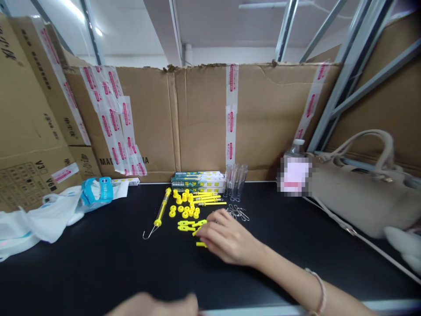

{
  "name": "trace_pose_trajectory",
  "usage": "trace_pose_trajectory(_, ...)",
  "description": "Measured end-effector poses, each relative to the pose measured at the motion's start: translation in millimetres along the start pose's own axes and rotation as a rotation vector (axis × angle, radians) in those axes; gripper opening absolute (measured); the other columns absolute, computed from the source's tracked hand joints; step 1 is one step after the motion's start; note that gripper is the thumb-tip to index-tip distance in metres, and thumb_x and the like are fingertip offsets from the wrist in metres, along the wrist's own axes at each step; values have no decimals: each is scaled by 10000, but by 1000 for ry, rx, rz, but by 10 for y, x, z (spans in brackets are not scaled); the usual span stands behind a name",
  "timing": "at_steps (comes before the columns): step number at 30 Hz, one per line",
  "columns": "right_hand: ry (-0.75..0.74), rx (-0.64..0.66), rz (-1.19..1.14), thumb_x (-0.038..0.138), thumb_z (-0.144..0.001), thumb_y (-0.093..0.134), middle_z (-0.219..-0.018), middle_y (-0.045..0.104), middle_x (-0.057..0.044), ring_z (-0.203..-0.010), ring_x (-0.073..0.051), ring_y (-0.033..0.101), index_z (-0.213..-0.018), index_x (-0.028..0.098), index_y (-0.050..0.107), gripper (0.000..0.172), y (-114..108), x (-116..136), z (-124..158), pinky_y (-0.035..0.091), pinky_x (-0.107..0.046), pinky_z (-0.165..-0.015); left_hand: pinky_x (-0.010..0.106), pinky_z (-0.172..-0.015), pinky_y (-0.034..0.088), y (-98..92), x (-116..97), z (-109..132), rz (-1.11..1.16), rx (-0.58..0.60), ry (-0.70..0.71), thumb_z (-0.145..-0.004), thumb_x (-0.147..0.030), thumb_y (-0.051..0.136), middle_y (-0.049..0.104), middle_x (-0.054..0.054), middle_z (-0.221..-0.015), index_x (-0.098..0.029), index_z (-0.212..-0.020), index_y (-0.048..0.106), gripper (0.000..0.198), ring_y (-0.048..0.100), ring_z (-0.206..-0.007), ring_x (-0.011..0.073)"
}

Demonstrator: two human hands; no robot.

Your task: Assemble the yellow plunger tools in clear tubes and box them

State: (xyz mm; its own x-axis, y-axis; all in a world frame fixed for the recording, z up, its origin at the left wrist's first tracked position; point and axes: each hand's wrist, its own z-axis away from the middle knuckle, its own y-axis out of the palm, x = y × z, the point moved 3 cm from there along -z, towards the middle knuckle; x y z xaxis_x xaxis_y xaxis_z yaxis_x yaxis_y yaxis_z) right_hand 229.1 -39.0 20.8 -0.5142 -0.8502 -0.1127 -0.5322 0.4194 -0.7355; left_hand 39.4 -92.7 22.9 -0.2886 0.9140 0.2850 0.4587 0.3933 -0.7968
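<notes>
My left grip [156,306], nearest at six o'clock, blurs too much to read; over the smooth black counter [108,263] my right grip [230,239] curls by slim yellow strips [201,244] at nine, pinch uncertain; torn-edged cardboard [204,127] rises at twelve.

Here's the smooth black tabletop [98,263], busy at centre! Small round yellow plastic collars [179,200] bunch together, flat yellow plastic tabs [186,228] just in front, slim yellow rods [210,203] alongside. Left of them, a yellow-and-clear tube with a silver wire hook [162,207] lies aslant. Bent silver wire loops [242,214] to the right, clear upright tubes [234,184] behind, beside stacked green-and-white cardboard boxes [197,182]. Far right, a beige handbag [348,193]!
</notes>
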Motion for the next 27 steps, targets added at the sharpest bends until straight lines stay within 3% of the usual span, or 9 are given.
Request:
trace_pose_trajectory(2, 83, -11, 25, 121, -968, 494, -903, 718, -80, -877, -219, 562, -1051, 140, 625, 156, -52, -141, 15, 435, -368, -783, 374, -612, 581, 19, 205, -125, 8, 8, 17, -969, -351, 523, 680, 7, -786, -387, -1031, 679, 171, 665, -746, 219)
trace_pose_trajectory(4, 178, -46, 51, 132, -980, 474, -974, 710, -112, -922, -248, 548, -1088, 138, 615, 178, -120, -318, 52, 431, -401, -806, 321, -550, 541, 71, 485, -254, -77, -3, 37, -960, -300, 485, 644, 7, -651, -278, -958, 700, 216, 635, -621, 185)
trace_pose_trajectory(7, 271, -91, 71, 153, -988, 444, -1013, 690, -125, -936, -257, 546, -1096, 161, 613, 200, -213, -546, 141, 433, -427, -842, 299, -552, 504, 188, 939, -381, -163, -44, -80, -959, -187, 419, 645, 35, -647, -183, -830, 679, 290, 614, -602, 176)
trace_pose_trajectory(10, 261, -74, 73, 209, -980, 459, -910, 680, -95, -866, -238, 550, -980, 183, 640, 183, -231, -620, 232, 447, -411, -819, 295, -583, 490, 322, 1174, -378, -200, -78, -167, -966, -177, 394, 655, 58, -689, -153, -831, 659, 299, 612, -630, 181)
trace_pose_trajectory(13, 204, -9, 85, 254, -964, 493, -763, 652, -62, -789, -216, 546, -832, 182, 650, 217, -129, -566, 279, 457, -383, -761, 300, -627, 485, 427, 1152, -284, -204, -89, -204, -957, -188, 443, 666, 62, -724, -159, -813, 639, 245, 620, -670, 190)
trace_pose_trajectory(16, 189, 54, 129, 252, -964, 524, -747, 651, -40, -776, -194, 587, -803, 171, 658, 225, 60, -521, 267, 487, -368, -755, 301, -651, 487, 484, 1029, -197, -189, -82, -235, -946, -193, 458, 665, 53, -740, -175, -823, 625, 208, 626, -718, 200)
trace_pose_trajectory(18, 242, 65, 179, 273, -969, 564, -907, 680, -47, -854, -194, 637, -949, 155, 667, 157, 179, -556, 246, 527, -380, -788, 297, -650, 488, 503, 967, -180, -175, -84, -279, -943, -152, 437, 673, 52, -788, -175, -862, 612, 195, 630, -746, 200)
trace_pose_trajectory(21, 369, 58, 258, 323, -958, 610, -1207, 634, -80, -992, -219, 657, -1207, 175, 599, 290, 276, -695, 243, 563, -423, -834, 311, -651, 494, 536, 930, -209, -159, -85, -351, -944, -129, 421, 667, 62, -837, -168, -895, 592, 183, 627, -789, 219)
trace_pose_trajectory(27, 456, 145, 333, 318, -963, 602, -1250, 619, -89, -1022, -226, 650, -1230, 189, 593, 297, 232, -952, 313, 560, -432, -855, 352, -742, 516, 624, 946, -212, -110, -53, -420, -922, -112, 443, 661, 59, -904, -186, -944, 582, 159, 611, -866, 238)
